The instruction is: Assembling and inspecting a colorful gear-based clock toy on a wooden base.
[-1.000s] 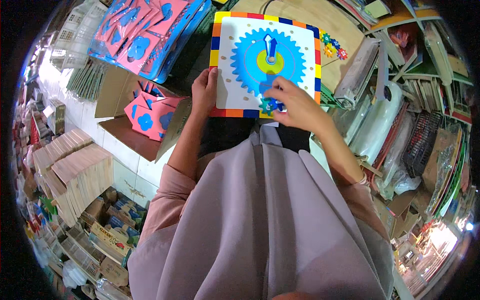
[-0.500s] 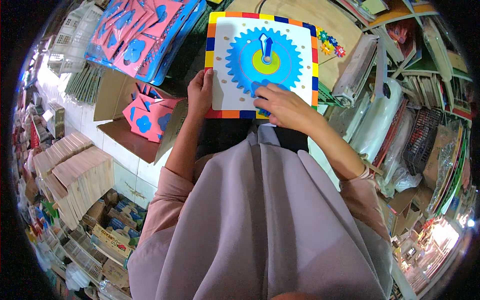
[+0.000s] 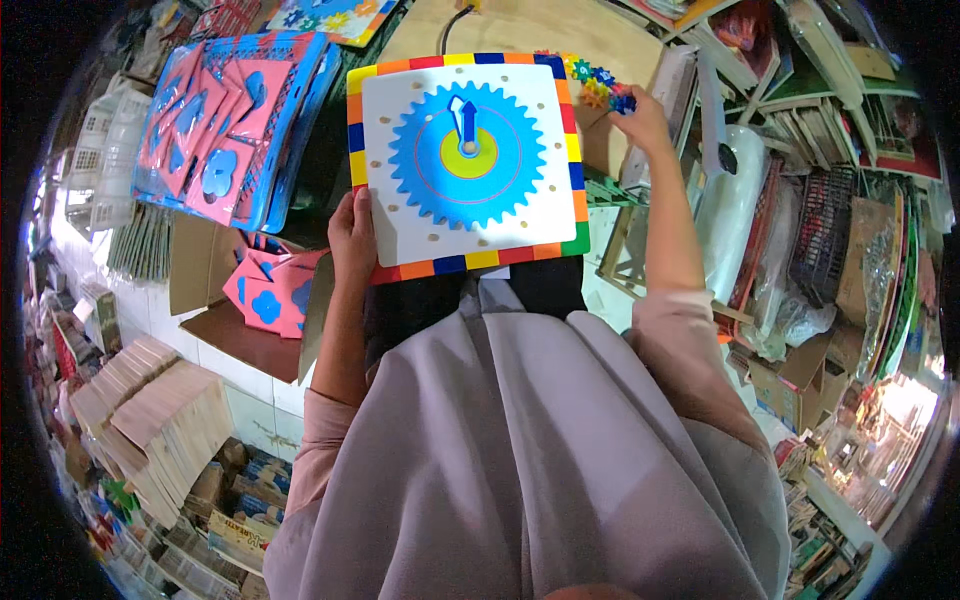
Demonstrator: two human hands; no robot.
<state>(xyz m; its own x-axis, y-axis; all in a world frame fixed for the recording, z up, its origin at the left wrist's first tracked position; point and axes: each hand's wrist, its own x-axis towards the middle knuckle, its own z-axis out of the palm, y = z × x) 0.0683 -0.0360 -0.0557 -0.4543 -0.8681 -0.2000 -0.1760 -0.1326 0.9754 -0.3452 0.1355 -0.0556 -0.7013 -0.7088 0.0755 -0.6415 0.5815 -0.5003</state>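
A square clock board has a multicoloured checkered border, a large blue gear-shaped dial and two clock hands, one white and one blue. My left hand grips its lower left edge, thumb on the face. Small light dots ring the dial on the white surface. Beyond the board's upper right corner, my right hand pinches a small dark blue gear. It is at the end of a cluster of small coloured gears, in green, blue, yellow and orange, on a wooden tabletop.
To the left, a blue basket carries wrapped pink pieces with blue flower shapes. Below it, an open cardboard box holds more pink pieces. Stacked wooden boards stand lower left. Crowded shelves and a clear plastic-wrapped roll line the right.
My right hand has left the board's lower edge and reached up and right to the small gears. The board, still in my left hand, appears lower and further left in view.
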